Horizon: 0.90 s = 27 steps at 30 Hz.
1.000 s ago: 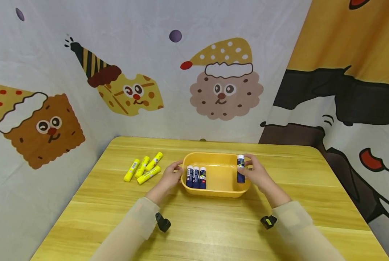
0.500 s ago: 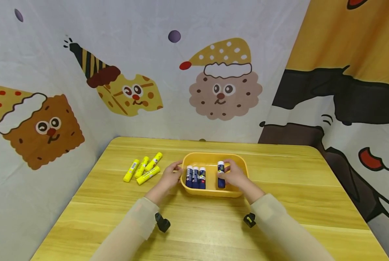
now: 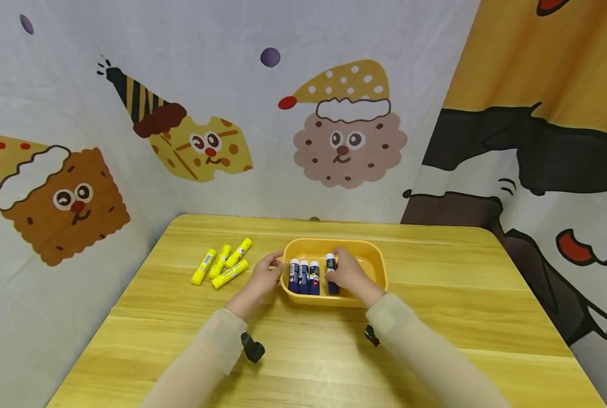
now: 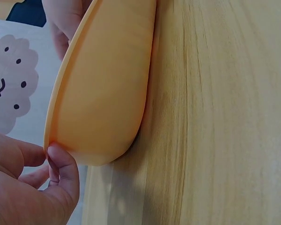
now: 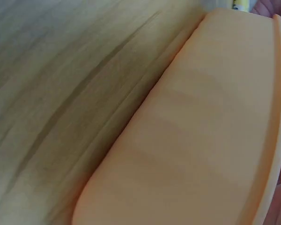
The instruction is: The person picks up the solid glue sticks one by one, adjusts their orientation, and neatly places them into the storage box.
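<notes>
Right hand clamped on a white-capped blue glue stick: thumb on its near side, fingers behind, going by the head view. Right wrist view mostly blocked by the tray wall, so can't tell how firm that pinch is. Held stick is inside the orange plastic tray, a small gap right of three other blue glue sticks lined up at the tray's left end. Can't tell if the row stands or lies.

Tray sits toward the table's far edge, about midway between left and right edges. Left hand pinches the tray's left rim, thumb and fingertips together on it. Four yellow glue sticks lie bunched on the table, between tray and left edge, toward the far left corner.

Risks, my judgement: moving the held stick left too fast could knock the row askew, gap being small. Loose pinch plus smooth barrel = stick could twist or drop. Right sleeve is close to the tray's near wall; a bump there could shove the tray. Left hand pulling up on the rim could tilt it and slide the sticks. Yellow tubes look round, so a nudge from the left hand could roll them toward the left edge.
</notes>
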{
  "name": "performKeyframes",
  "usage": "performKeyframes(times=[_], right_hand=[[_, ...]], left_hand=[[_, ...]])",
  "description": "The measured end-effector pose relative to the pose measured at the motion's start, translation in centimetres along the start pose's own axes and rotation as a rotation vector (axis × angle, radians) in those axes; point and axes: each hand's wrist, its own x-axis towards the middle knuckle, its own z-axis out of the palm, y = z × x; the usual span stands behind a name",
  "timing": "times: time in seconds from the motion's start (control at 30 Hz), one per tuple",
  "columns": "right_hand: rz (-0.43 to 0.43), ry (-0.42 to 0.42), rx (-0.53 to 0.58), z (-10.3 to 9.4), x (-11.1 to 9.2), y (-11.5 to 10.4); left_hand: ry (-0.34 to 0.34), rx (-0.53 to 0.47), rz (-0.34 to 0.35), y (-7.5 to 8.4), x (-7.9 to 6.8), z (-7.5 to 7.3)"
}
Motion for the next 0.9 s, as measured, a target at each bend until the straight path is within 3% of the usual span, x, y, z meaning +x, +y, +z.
performKeyframes(times=[0.4,0.9], right_hand=[[0.034,-0.023,-0.193,1.3,-0.2,-1.4],[0.074,-0.051,-0.123,1.5,0.0,-1.2]], left_hand=[[-0.012,-0.004,0.017,0.7,-0.5,-0.1],[-0.006,-0.009,0.011,-0.1,0.0,0.0]])
